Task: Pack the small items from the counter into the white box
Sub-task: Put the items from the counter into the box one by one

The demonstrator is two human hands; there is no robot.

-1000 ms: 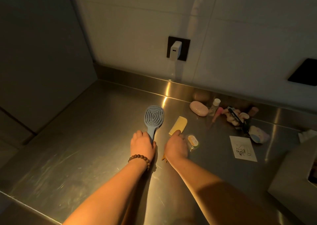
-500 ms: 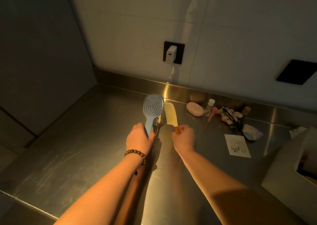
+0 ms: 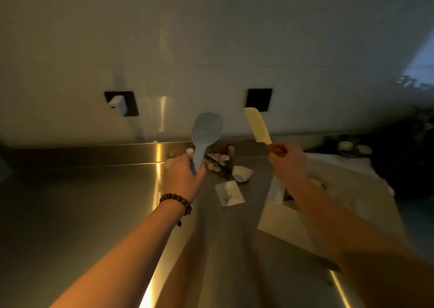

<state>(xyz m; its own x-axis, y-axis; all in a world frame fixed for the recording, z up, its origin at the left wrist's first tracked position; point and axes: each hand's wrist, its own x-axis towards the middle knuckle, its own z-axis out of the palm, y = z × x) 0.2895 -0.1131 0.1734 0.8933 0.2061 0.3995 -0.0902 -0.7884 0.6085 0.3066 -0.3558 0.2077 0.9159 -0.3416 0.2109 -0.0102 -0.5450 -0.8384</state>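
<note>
My left hand (image 3: 184,178) grips the handle of a blue oval hairbrush (image 3: 206,131), held upright above the steel counter (image 3: 82,202). My right hand (image 3: 287,164) pinches the amber handle of a yellow comb (image 3: 257,125), raised over the near edge of the white box (image 3: 279,216). The box stands open at the right, with items inside that are too blurred to name. Behind the brush lies a heap of small items (image 3: 223,163), and a pale fluffy item (image 3: 243,172) lies beside it. A white card (image 3: 230,193) lies flat between my arms.
The wall behind carries a socket with a white charger (image 3: 118,103) and a black plate (image 3: 259,100). Dark clutter with pale bowls (image 3: 352,147) sits at the far right. The view is blurred by motion.
Both hands have lifted the brush and the comb off the counter and carried them right. The view has swung right, so the white box now lies under my right forearm.
</note>
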